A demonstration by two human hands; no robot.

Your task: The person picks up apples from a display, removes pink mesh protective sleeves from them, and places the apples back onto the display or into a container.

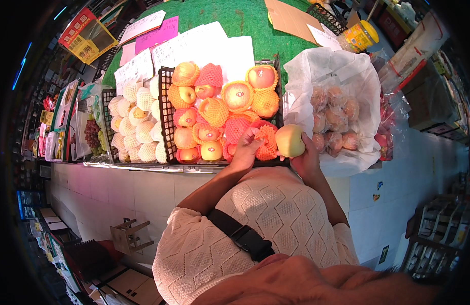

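Note:
My right hand (306, 159) holds a bare yellow-green apple (290, 141) above the front edge of the display. With the fingertips of my left hand (245, 149) I pinch an orange-red foam fruit net (267, 142), just left of the apple. Whether the net has fruit inside cannot be made out. Both hands are over the front right corner of a black plastic crate (166, 110). Apples in yellow and red foam nets fill this crate, among them a stickered apple (211, 151) at the front.
Left stands a crate of fruit in white foam nets (145, 132), then grapes (92, 133). A paper-lined box (334, 65) of plastic-wrapped fruit (336, 119) is at the right. Handwritten signs (189, 44) lie behind on green artificial turf (219, 15). A wooden stool (130, 236) is on the floor.

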